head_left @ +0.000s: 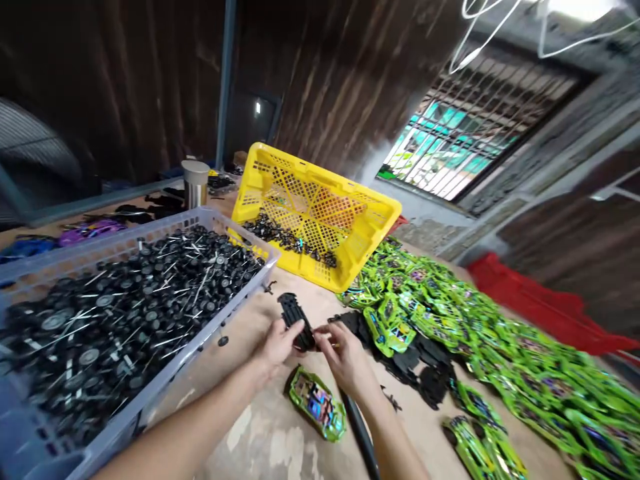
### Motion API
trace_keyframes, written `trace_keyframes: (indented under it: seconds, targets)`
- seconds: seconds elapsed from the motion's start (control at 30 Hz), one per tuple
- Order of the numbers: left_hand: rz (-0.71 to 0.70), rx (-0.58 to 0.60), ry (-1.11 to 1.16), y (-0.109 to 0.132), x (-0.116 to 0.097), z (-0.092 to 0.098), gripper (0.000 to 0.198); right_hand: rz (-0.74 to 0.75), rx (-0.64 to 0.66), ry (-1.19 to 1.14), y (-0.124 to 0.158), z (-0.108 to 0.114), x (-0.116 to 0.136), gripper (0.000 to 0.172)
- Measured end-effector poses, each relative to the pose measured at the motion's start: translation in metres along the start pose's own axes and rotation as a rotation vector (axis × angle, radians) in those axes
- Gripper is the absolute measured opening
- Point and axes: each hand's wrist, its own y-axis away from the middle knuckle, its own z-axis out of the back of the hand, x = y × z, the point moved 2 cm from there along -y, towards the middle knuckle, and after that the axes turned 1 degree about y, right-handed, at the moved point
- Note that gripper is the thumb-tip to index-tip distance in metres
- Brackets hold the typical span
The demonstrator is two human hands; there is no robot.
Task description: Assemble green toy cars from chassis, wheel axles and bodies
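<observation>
My left hand grips a black plastic chassis piece at the middle of the view, thumb on top. My right hand meets the lower right end of that piece, its fingers pinched together; whatever is between them is too small to make out. Just below both hands a green toy car body lies on the wooden table, its colourful inside showing. A dark rod-like tool or tube runs beneath my right forearm.
A clear bin of black wheels on axles stands left. Behind is a tilted yellow crate with small black parts. Green car bodies cover the right side, beside black chassis pieces. A metal cup stands at the back.
</observation>
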Motion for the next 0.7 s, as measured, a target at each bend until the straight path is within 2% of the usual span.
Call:
trace_keyframes:
  seconds: [0.07, 0.13, 0.2, 0.27, 0.37, 0.43, 0.53, 0.63, 0.7]
  targets:
    - [-0.031, -0.055, 0.048, -0.021, 0.002, 0.011, 0.052, -0.099, -0.016, 0.281, -0.045, 0.004, -0.021, 0.022]
    - [-0.06, -0.071, 0.098, -0.036, 0.003, 0.021, 0.05, -0.184, -0.038, 0.416, -0.096, 0.006, -0.047, 0.021]
    - [-0.068, -0.067, 0.137, -0.044, 0.005, 0.027, 0.052, -0.255, -0.052, 0.479, -0.145, 0.002, -0.075, 0.019]
    - [-0.047, -0.074, 0.134, -0.047, 0.007, 0.03, 0.055, -0.327, -0.059, 0.516, -0.187, -0.009, -0.099, 0.028]
    - [-0.01, -0.075, 0.054, -0.05, 0.012, 0.03, 0.06, -0.408, -0.072, 0.521, -0.226, -0.028, -0.127, 0.036]
    - [-0.005, -0.055, 0.001, -0.051, 0.016, 0.03, 0.062, -0.433, -0.092, 0.502, -0.236, -0.036, -0.138, 0.035]
    - [-0.027, -0.044, -0.055, -0.054, 0.021, 0.032, 0.062, -0.428, -0.132, 0.459, -0.232, -0.034, -0.143, 0.036]
    - [-0.069, -0.045, -0.084, -0.056, 0.022, 0.035, 0.059, -0.356, -0.191, 0.407, -0.201, -0.019, -0.131, 0.03]
    - [-0.093, -0.038, -0.09, -0.057, 0.021, 0.035, 0.057, -0.278, -0.224, 0.361, -0.164, -0.013, -0.114, 0.022]
